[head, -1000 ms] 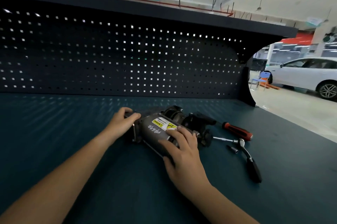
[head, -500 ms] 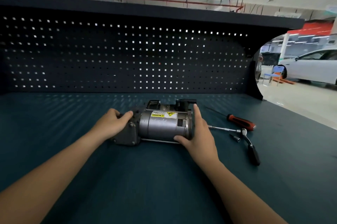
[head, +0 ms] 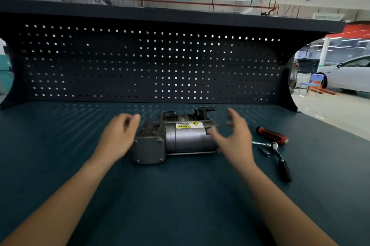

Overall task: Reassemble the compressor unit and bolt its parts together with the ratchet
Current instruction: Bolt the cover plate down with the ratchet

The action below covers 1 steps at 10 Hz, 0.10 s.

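Note:
The grey compressor unit (head: 180, 137) lies on its side in the middle of the bench, a yellow warning label on its cylinder and a square bolted end plate toward the left. My left hand (head: 119, 137) hovers just left of it with loosely curled fingers, holding nothing. My right hand (head: 234, 135) hovers at its right end with fingers spread, apart from the housing. The ratchet (head: 280, 157) with a black handle lies on the bench to the right, an extension bar on its head. A small socket (head: 264, 152) lies beside it.
A screwdriver with a red and black handle (head: 272, 135) lies behind the ratchet. The dark teal bench top (head: 180, 195) ends at a black pegboard back wall (head: 148, 65). Beyond the right edge are workshop floor, a blue chair and a white car (head: 348, 75).
Both hands turned the compressor square to the bench edge, then let go of it and lifted away. The camera view rose and shifted left.

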{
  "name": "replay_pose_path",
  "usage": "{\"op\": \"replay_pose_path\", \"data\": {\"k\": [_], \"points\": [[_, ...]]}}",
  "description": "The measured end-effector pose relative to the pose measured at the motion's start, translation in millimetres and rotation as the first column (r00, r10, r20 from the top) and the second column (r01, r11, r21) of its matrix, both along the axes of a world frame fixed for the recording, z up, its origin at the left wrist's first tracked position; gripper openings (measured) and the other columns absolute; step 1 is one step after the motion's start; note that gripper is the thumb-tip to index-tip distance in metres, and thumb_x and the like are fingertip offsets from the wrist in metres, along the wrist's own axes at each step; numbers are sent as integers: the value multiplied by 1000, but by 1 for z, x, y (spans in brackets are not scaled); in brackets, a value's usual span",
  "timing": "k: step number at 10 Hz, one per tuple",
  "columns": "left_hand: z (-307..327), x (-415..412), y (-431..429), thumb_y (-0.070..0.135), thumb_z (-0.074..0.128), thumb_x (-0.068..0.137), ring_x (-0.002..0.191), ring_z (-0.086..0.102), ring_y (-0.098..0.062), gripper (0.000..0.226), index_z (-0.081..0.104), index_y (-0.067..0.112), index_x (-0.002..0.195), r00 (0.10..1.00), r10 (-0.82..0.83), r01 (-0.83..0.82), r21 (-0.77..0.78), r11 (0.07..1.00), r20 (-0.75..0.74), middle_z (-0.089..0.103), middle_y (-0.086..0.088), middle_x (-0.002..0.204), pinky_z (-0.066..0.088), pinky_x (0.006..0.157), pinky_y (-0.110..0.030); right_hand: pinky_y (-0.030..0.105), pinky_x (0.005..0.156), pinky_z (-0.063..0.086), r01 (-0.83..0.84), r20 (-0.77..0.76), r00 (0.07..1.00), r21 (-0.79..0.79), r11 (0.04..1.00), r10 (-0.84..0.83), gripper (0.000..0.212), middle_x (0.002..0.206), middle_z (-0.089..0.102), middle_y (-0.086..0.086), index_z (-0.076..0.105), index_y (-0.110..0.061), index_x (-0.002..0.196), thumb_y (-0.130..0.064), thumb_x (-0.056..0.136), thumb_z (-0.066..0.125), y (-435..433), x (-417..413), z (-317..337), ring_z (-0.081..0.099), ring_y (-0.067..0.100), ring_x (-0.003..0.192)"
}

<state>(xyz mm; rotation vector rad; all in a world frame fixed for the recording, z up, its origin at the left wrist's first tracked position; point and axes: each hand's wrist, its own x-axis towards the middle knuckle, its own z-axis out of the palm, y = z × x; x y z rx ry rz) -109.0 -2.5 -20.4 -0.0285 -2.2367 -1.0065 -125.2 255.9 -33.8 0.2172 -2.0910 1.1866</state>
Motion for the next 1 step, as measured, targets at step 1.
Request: {"op": "replay_pose_path", "data": {"k": [1], "points": [[37, 38, -5, 45, 45, 86, 87, 63, -6, 20, 62, 35, 80, 937, -99, 203, 292, 935, -335, 66, 12, 86, 45, 69, -17, 22, 86, 48, -92, -324, 946, -322, 942, -18, 37, 100, 65, -13, 62, -27, 109, -33, 74, 73, 14, 39, 36, 59, 1, 92]]}}
